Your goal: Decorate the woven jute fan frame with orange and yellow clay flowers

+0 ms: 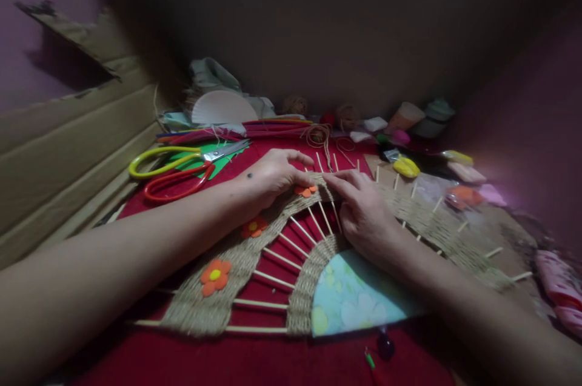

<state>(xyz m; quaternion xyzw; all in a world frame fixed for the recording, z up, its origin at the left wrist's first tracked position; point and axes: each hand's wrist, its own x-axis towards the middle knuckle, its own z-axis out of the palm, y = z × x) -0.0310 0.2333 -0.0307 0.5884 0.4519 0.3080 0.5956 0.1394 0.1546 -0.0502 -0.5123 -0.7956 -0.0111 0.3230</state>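
While flat on the woven fan [236, 265], left hand [273, 175] pinching its rim; right hand [364, 210] likewise, fingers curled.

Both forearms bare, reaching fwd, converging at centre. L hand [273, 175] palm down, fingers curled, tips pinched. R hand [364, 210] palm down, fingers extended twd left, tips meeting L fingertips. Wrists low, near flat.

Three orange flowers [215, 276], two scissors [182, 168]
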